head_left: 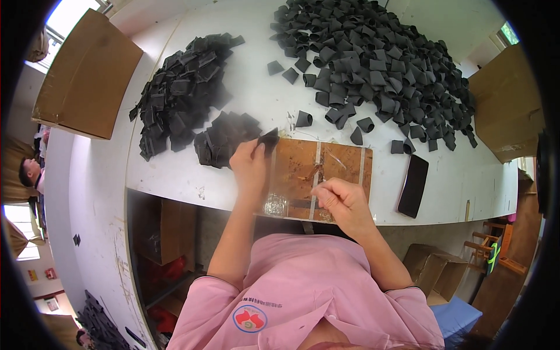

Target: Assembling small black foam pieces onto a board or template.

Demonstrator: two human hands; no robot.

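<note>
My left hand (248, 166) pinches a dark grey fabric piece (269, 140) between thumb and fingers, above the upper left corner of a brown board (294, 160). The board is crossed by pale tape strips and lies at the table's near edge. Over its lower right part is my right hand (345, 204), fingers curled together; whether something small is in them I cannot make out. Just left of my left hand sits a small heap of flat dark pieces (224, 137), partly blurred.
A larger stack of flat dark pieces (181, 96) lies at the left. Short dark fabric tubes (379, 64) form a big pile at the far right. A black phone (413, 186) rests right of the board. Cardboard boxes (87, 76) flank the white table (251, 76). Another person (30, 172) is at far left.
</note>
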